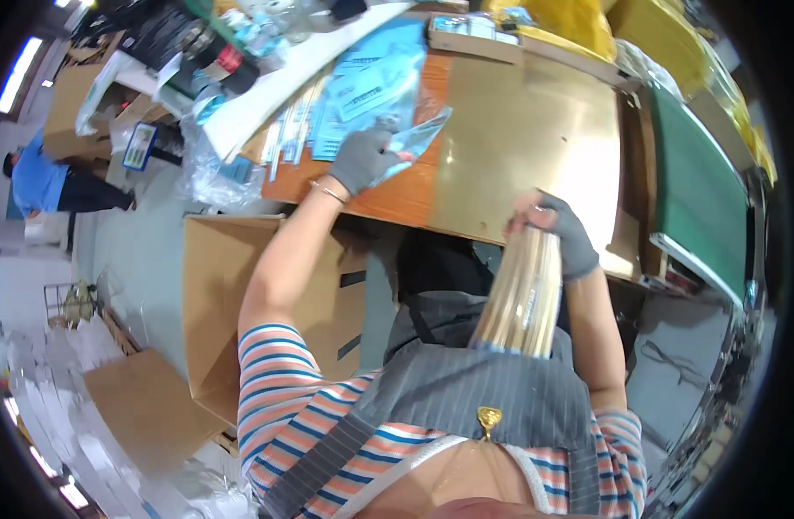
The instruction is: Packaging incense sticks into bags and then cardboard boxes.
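Note:
My left hand (362,163), in a grey fingerless glove, pinches a clear and light blue plastic bag (423,135) over the orange-brown table. Beneath and beyond it lies a pile of printed blue plastic bags (367,86). Thin pale sticks (291,125) lie to the left of that pile. My right hand (568,235), gloved the same way, is closed around the upper end of a thick bundle of thin wooden sticks (522,290). The bundle hangs down in front of my grey apron, its lower end slightly fanned. Motion blurs the fingers there.
A brassy metal sheet (522,130) covers the table's right part. Farther right stands a green board (700,190). An open cardboard box (233,303) sits below my left arm. Bottles (228,65) crowd the far left, and a person in blue (41,182) is beyond.

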A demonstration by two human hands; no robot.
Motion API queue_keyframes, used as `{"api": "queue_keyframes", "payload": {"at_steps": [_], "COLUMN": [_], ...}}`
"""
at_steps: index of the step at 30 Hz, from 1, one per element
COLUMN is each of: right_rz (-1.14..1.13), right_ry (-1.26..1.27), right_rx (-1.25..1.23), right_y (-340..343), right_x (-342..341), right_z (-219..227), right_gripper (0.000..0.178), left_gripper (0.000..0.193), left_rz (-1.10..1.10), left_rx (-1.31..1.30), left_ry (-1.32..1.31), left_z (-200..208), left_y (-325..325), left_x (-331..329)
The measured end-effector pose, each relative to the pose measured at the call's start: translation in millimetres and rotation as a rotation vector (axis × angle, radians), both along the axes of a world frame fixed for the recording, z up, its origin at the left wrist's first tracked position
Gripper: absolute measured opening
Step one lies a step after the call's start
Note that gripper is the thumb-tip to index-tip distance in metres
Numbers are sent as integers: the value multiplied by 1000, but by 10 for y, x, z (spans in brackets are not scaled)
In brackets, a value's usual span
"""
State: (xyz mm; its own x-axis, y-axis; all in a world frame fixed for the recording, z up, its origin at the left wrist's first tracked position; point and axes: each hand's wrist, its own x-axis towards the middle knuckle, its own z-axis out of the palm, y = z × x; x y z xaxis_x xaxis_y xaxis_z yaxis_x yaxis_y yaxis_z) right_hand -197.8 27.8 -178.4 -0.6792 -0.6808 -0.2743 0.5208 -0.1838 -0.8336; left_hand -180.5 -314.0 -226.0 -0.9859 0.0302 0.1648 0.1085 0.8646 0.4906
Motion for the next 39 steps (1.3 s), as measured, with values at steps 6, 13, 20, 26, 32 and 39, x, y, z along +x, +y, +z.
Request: {"api": "queue_keyframes", "payload": {"at_steps": [6, 13, 20, 26, 32, 39], "right_rz": [100, -59, -150, 120, -363, -16], "right_ry": [-103, -345, -438, 416, 1043, 1101], "right_rx": [-25, 24, -236, 562, 635, 560], "right_y": [-72, 167, 316, 1090, 712, 297], "right_x": [-92, -154, 175, 1177, 226, -302], "right_z": [-325, -851, -793, -487, 298, 1721], "right_gripper": [52, 54, 32, 36, 12, 6], "left_gripper": [50, 27, 25, 27, 29, 24], "left_rz": [67, 102, -333, -565, -338, -248], "left_rx": [264, 510, 249, 247, 199, -227], "left_ry": [-69, 132, 485, 161, 44, -78], "left_z": [-1077, -617, 14, 97, 1037, 2096], "left_y": [1575, 1951, 2020, 2039, 1941, 1168], "left_x": [-14, 123, 429, 1359, 562, 34]}}
